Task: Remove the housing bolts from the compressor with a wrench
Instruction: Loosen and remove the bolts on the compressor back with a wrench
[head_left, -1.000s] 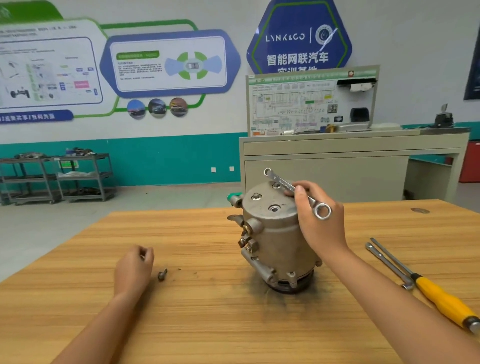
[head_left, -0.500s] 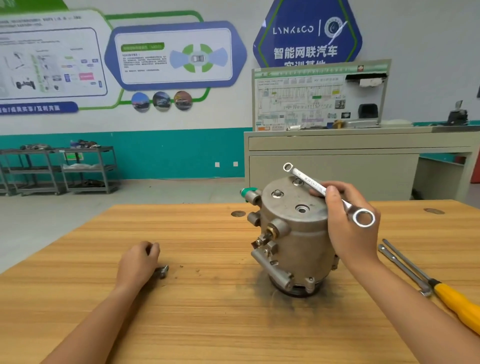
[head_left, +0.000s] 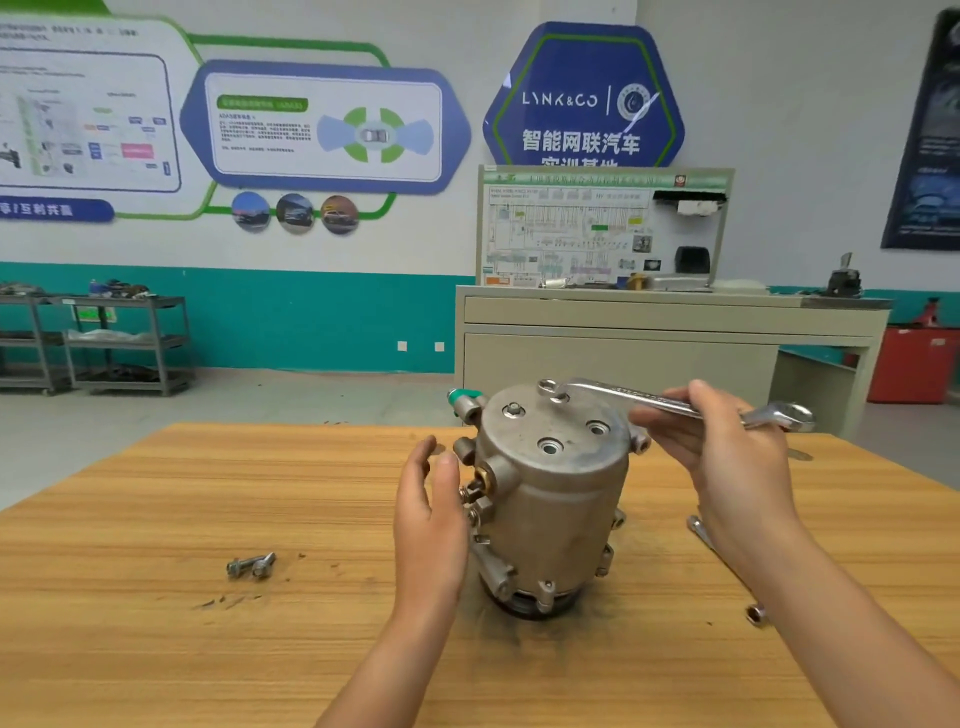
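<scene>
**Halfway through unbolting**

Head view. Judged about half done: two holes (head_left: 549, 446) in the top empty, two loose bolts (head_left: 252, 564) lying on the table (head_left: 156, 519) to the left. Yet to come out: near bolt (head_left: 513, 410), plus far bolt under the ring end of the wrench (head_left: 670, 402). Upright mid-table, grey scuffed compressor (head_left: 550, 499). Right hand (head_left: 727, 447) curled round the wrench shank. Left hand (head_left: 431, 514) straight-fingered just beside the housing, contact unclear.
</scene>
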